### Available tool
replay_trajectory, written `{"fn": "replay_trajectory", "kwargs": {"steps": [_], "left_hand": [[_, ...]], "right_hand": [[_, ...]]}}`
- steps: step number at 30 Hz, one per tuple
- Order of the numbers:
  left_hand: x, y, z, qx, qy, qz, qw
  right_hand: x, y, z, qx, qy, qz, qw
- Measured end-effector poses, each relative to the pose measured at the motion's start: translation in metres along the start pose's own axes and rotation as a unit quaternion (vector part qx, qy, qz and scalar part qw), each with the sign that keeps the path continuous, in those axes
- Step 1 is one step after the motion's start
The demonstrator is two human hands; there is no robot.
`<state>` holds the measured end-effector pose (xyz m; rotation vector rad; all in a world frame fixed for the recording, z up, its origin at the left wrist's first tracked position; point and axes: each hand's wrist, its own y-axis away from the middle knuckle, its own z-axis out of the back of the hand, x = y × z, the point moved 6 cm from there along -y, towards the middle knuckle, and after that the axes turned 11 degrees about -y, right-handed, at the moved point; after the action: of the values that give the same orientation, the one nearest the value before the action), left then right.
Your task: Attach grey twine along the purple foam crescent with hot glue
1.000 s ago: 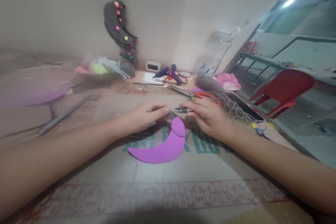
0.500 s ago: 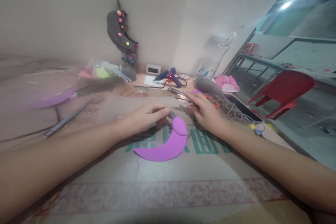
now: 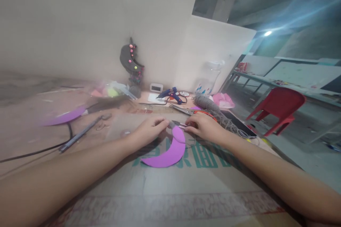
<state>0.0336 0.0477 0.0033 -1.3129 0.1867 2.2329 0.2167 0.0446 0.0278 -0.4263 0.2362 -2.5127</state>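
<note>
My left hand (image 3: 152, 129) is closed in a pinch at the upper tip of a purple foam crescent (image 3: 174, 150), where grey yarn (image 3: 172, 124) is wrapped round it. A loose strand of that yarn loops across the crescent. My right hand (image 3: 205, 125) is closed on small metal snips (image 3: 180, 125), their blades pointing left at the wrapped tip. Whether the blades touch the yarn I cannot tell. Behind the right hand lie larger scissors (image 3: 181, 109) with orange handles. The fingertips of my left hand are partly hidden.
At the back stand a blue glue gun (image 3: 172, 94), a small clock (image 3: 156, 87) and a clear jug (image 3: 209, 78). A grey yarn skein (image 3: 206, 103) lies at right. A decorated dark crescent (image 3: 129, 58) hangs on the wall. A bowl (image 3: 109, 95) and a grey stick (image 3: 81, 134) are at left.
My right hand has taken hold of the snips and brought them down and left to the crescent's tip. My left hand keeps its pinch. The camera view has tilted upward.
</note>
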Motion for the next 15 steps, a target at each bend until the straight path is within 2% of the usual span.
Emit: {"fn": "replay_trajectory", "kwargs": {"steps": [7,11,15], "left_hand": [[0.000,0.000,-0.003,0.011,-0.001,-0.013,1.000],[0.002,0.000,-0.005,0.025,0.008,-0.004,1.000],[0.006,-0.002,-0.003,0.012,0.010,-0.004,1.000]], "right_hand": [[0.015,-0.011,0.000,-0.004,0.100,-0.011,0.995],[0.016,-0.034,0.004,-0.008,0.094,-0.033,0.995],[0.012,-0.059,0.003,0.016,0.076,-0.054,0.996]]}}
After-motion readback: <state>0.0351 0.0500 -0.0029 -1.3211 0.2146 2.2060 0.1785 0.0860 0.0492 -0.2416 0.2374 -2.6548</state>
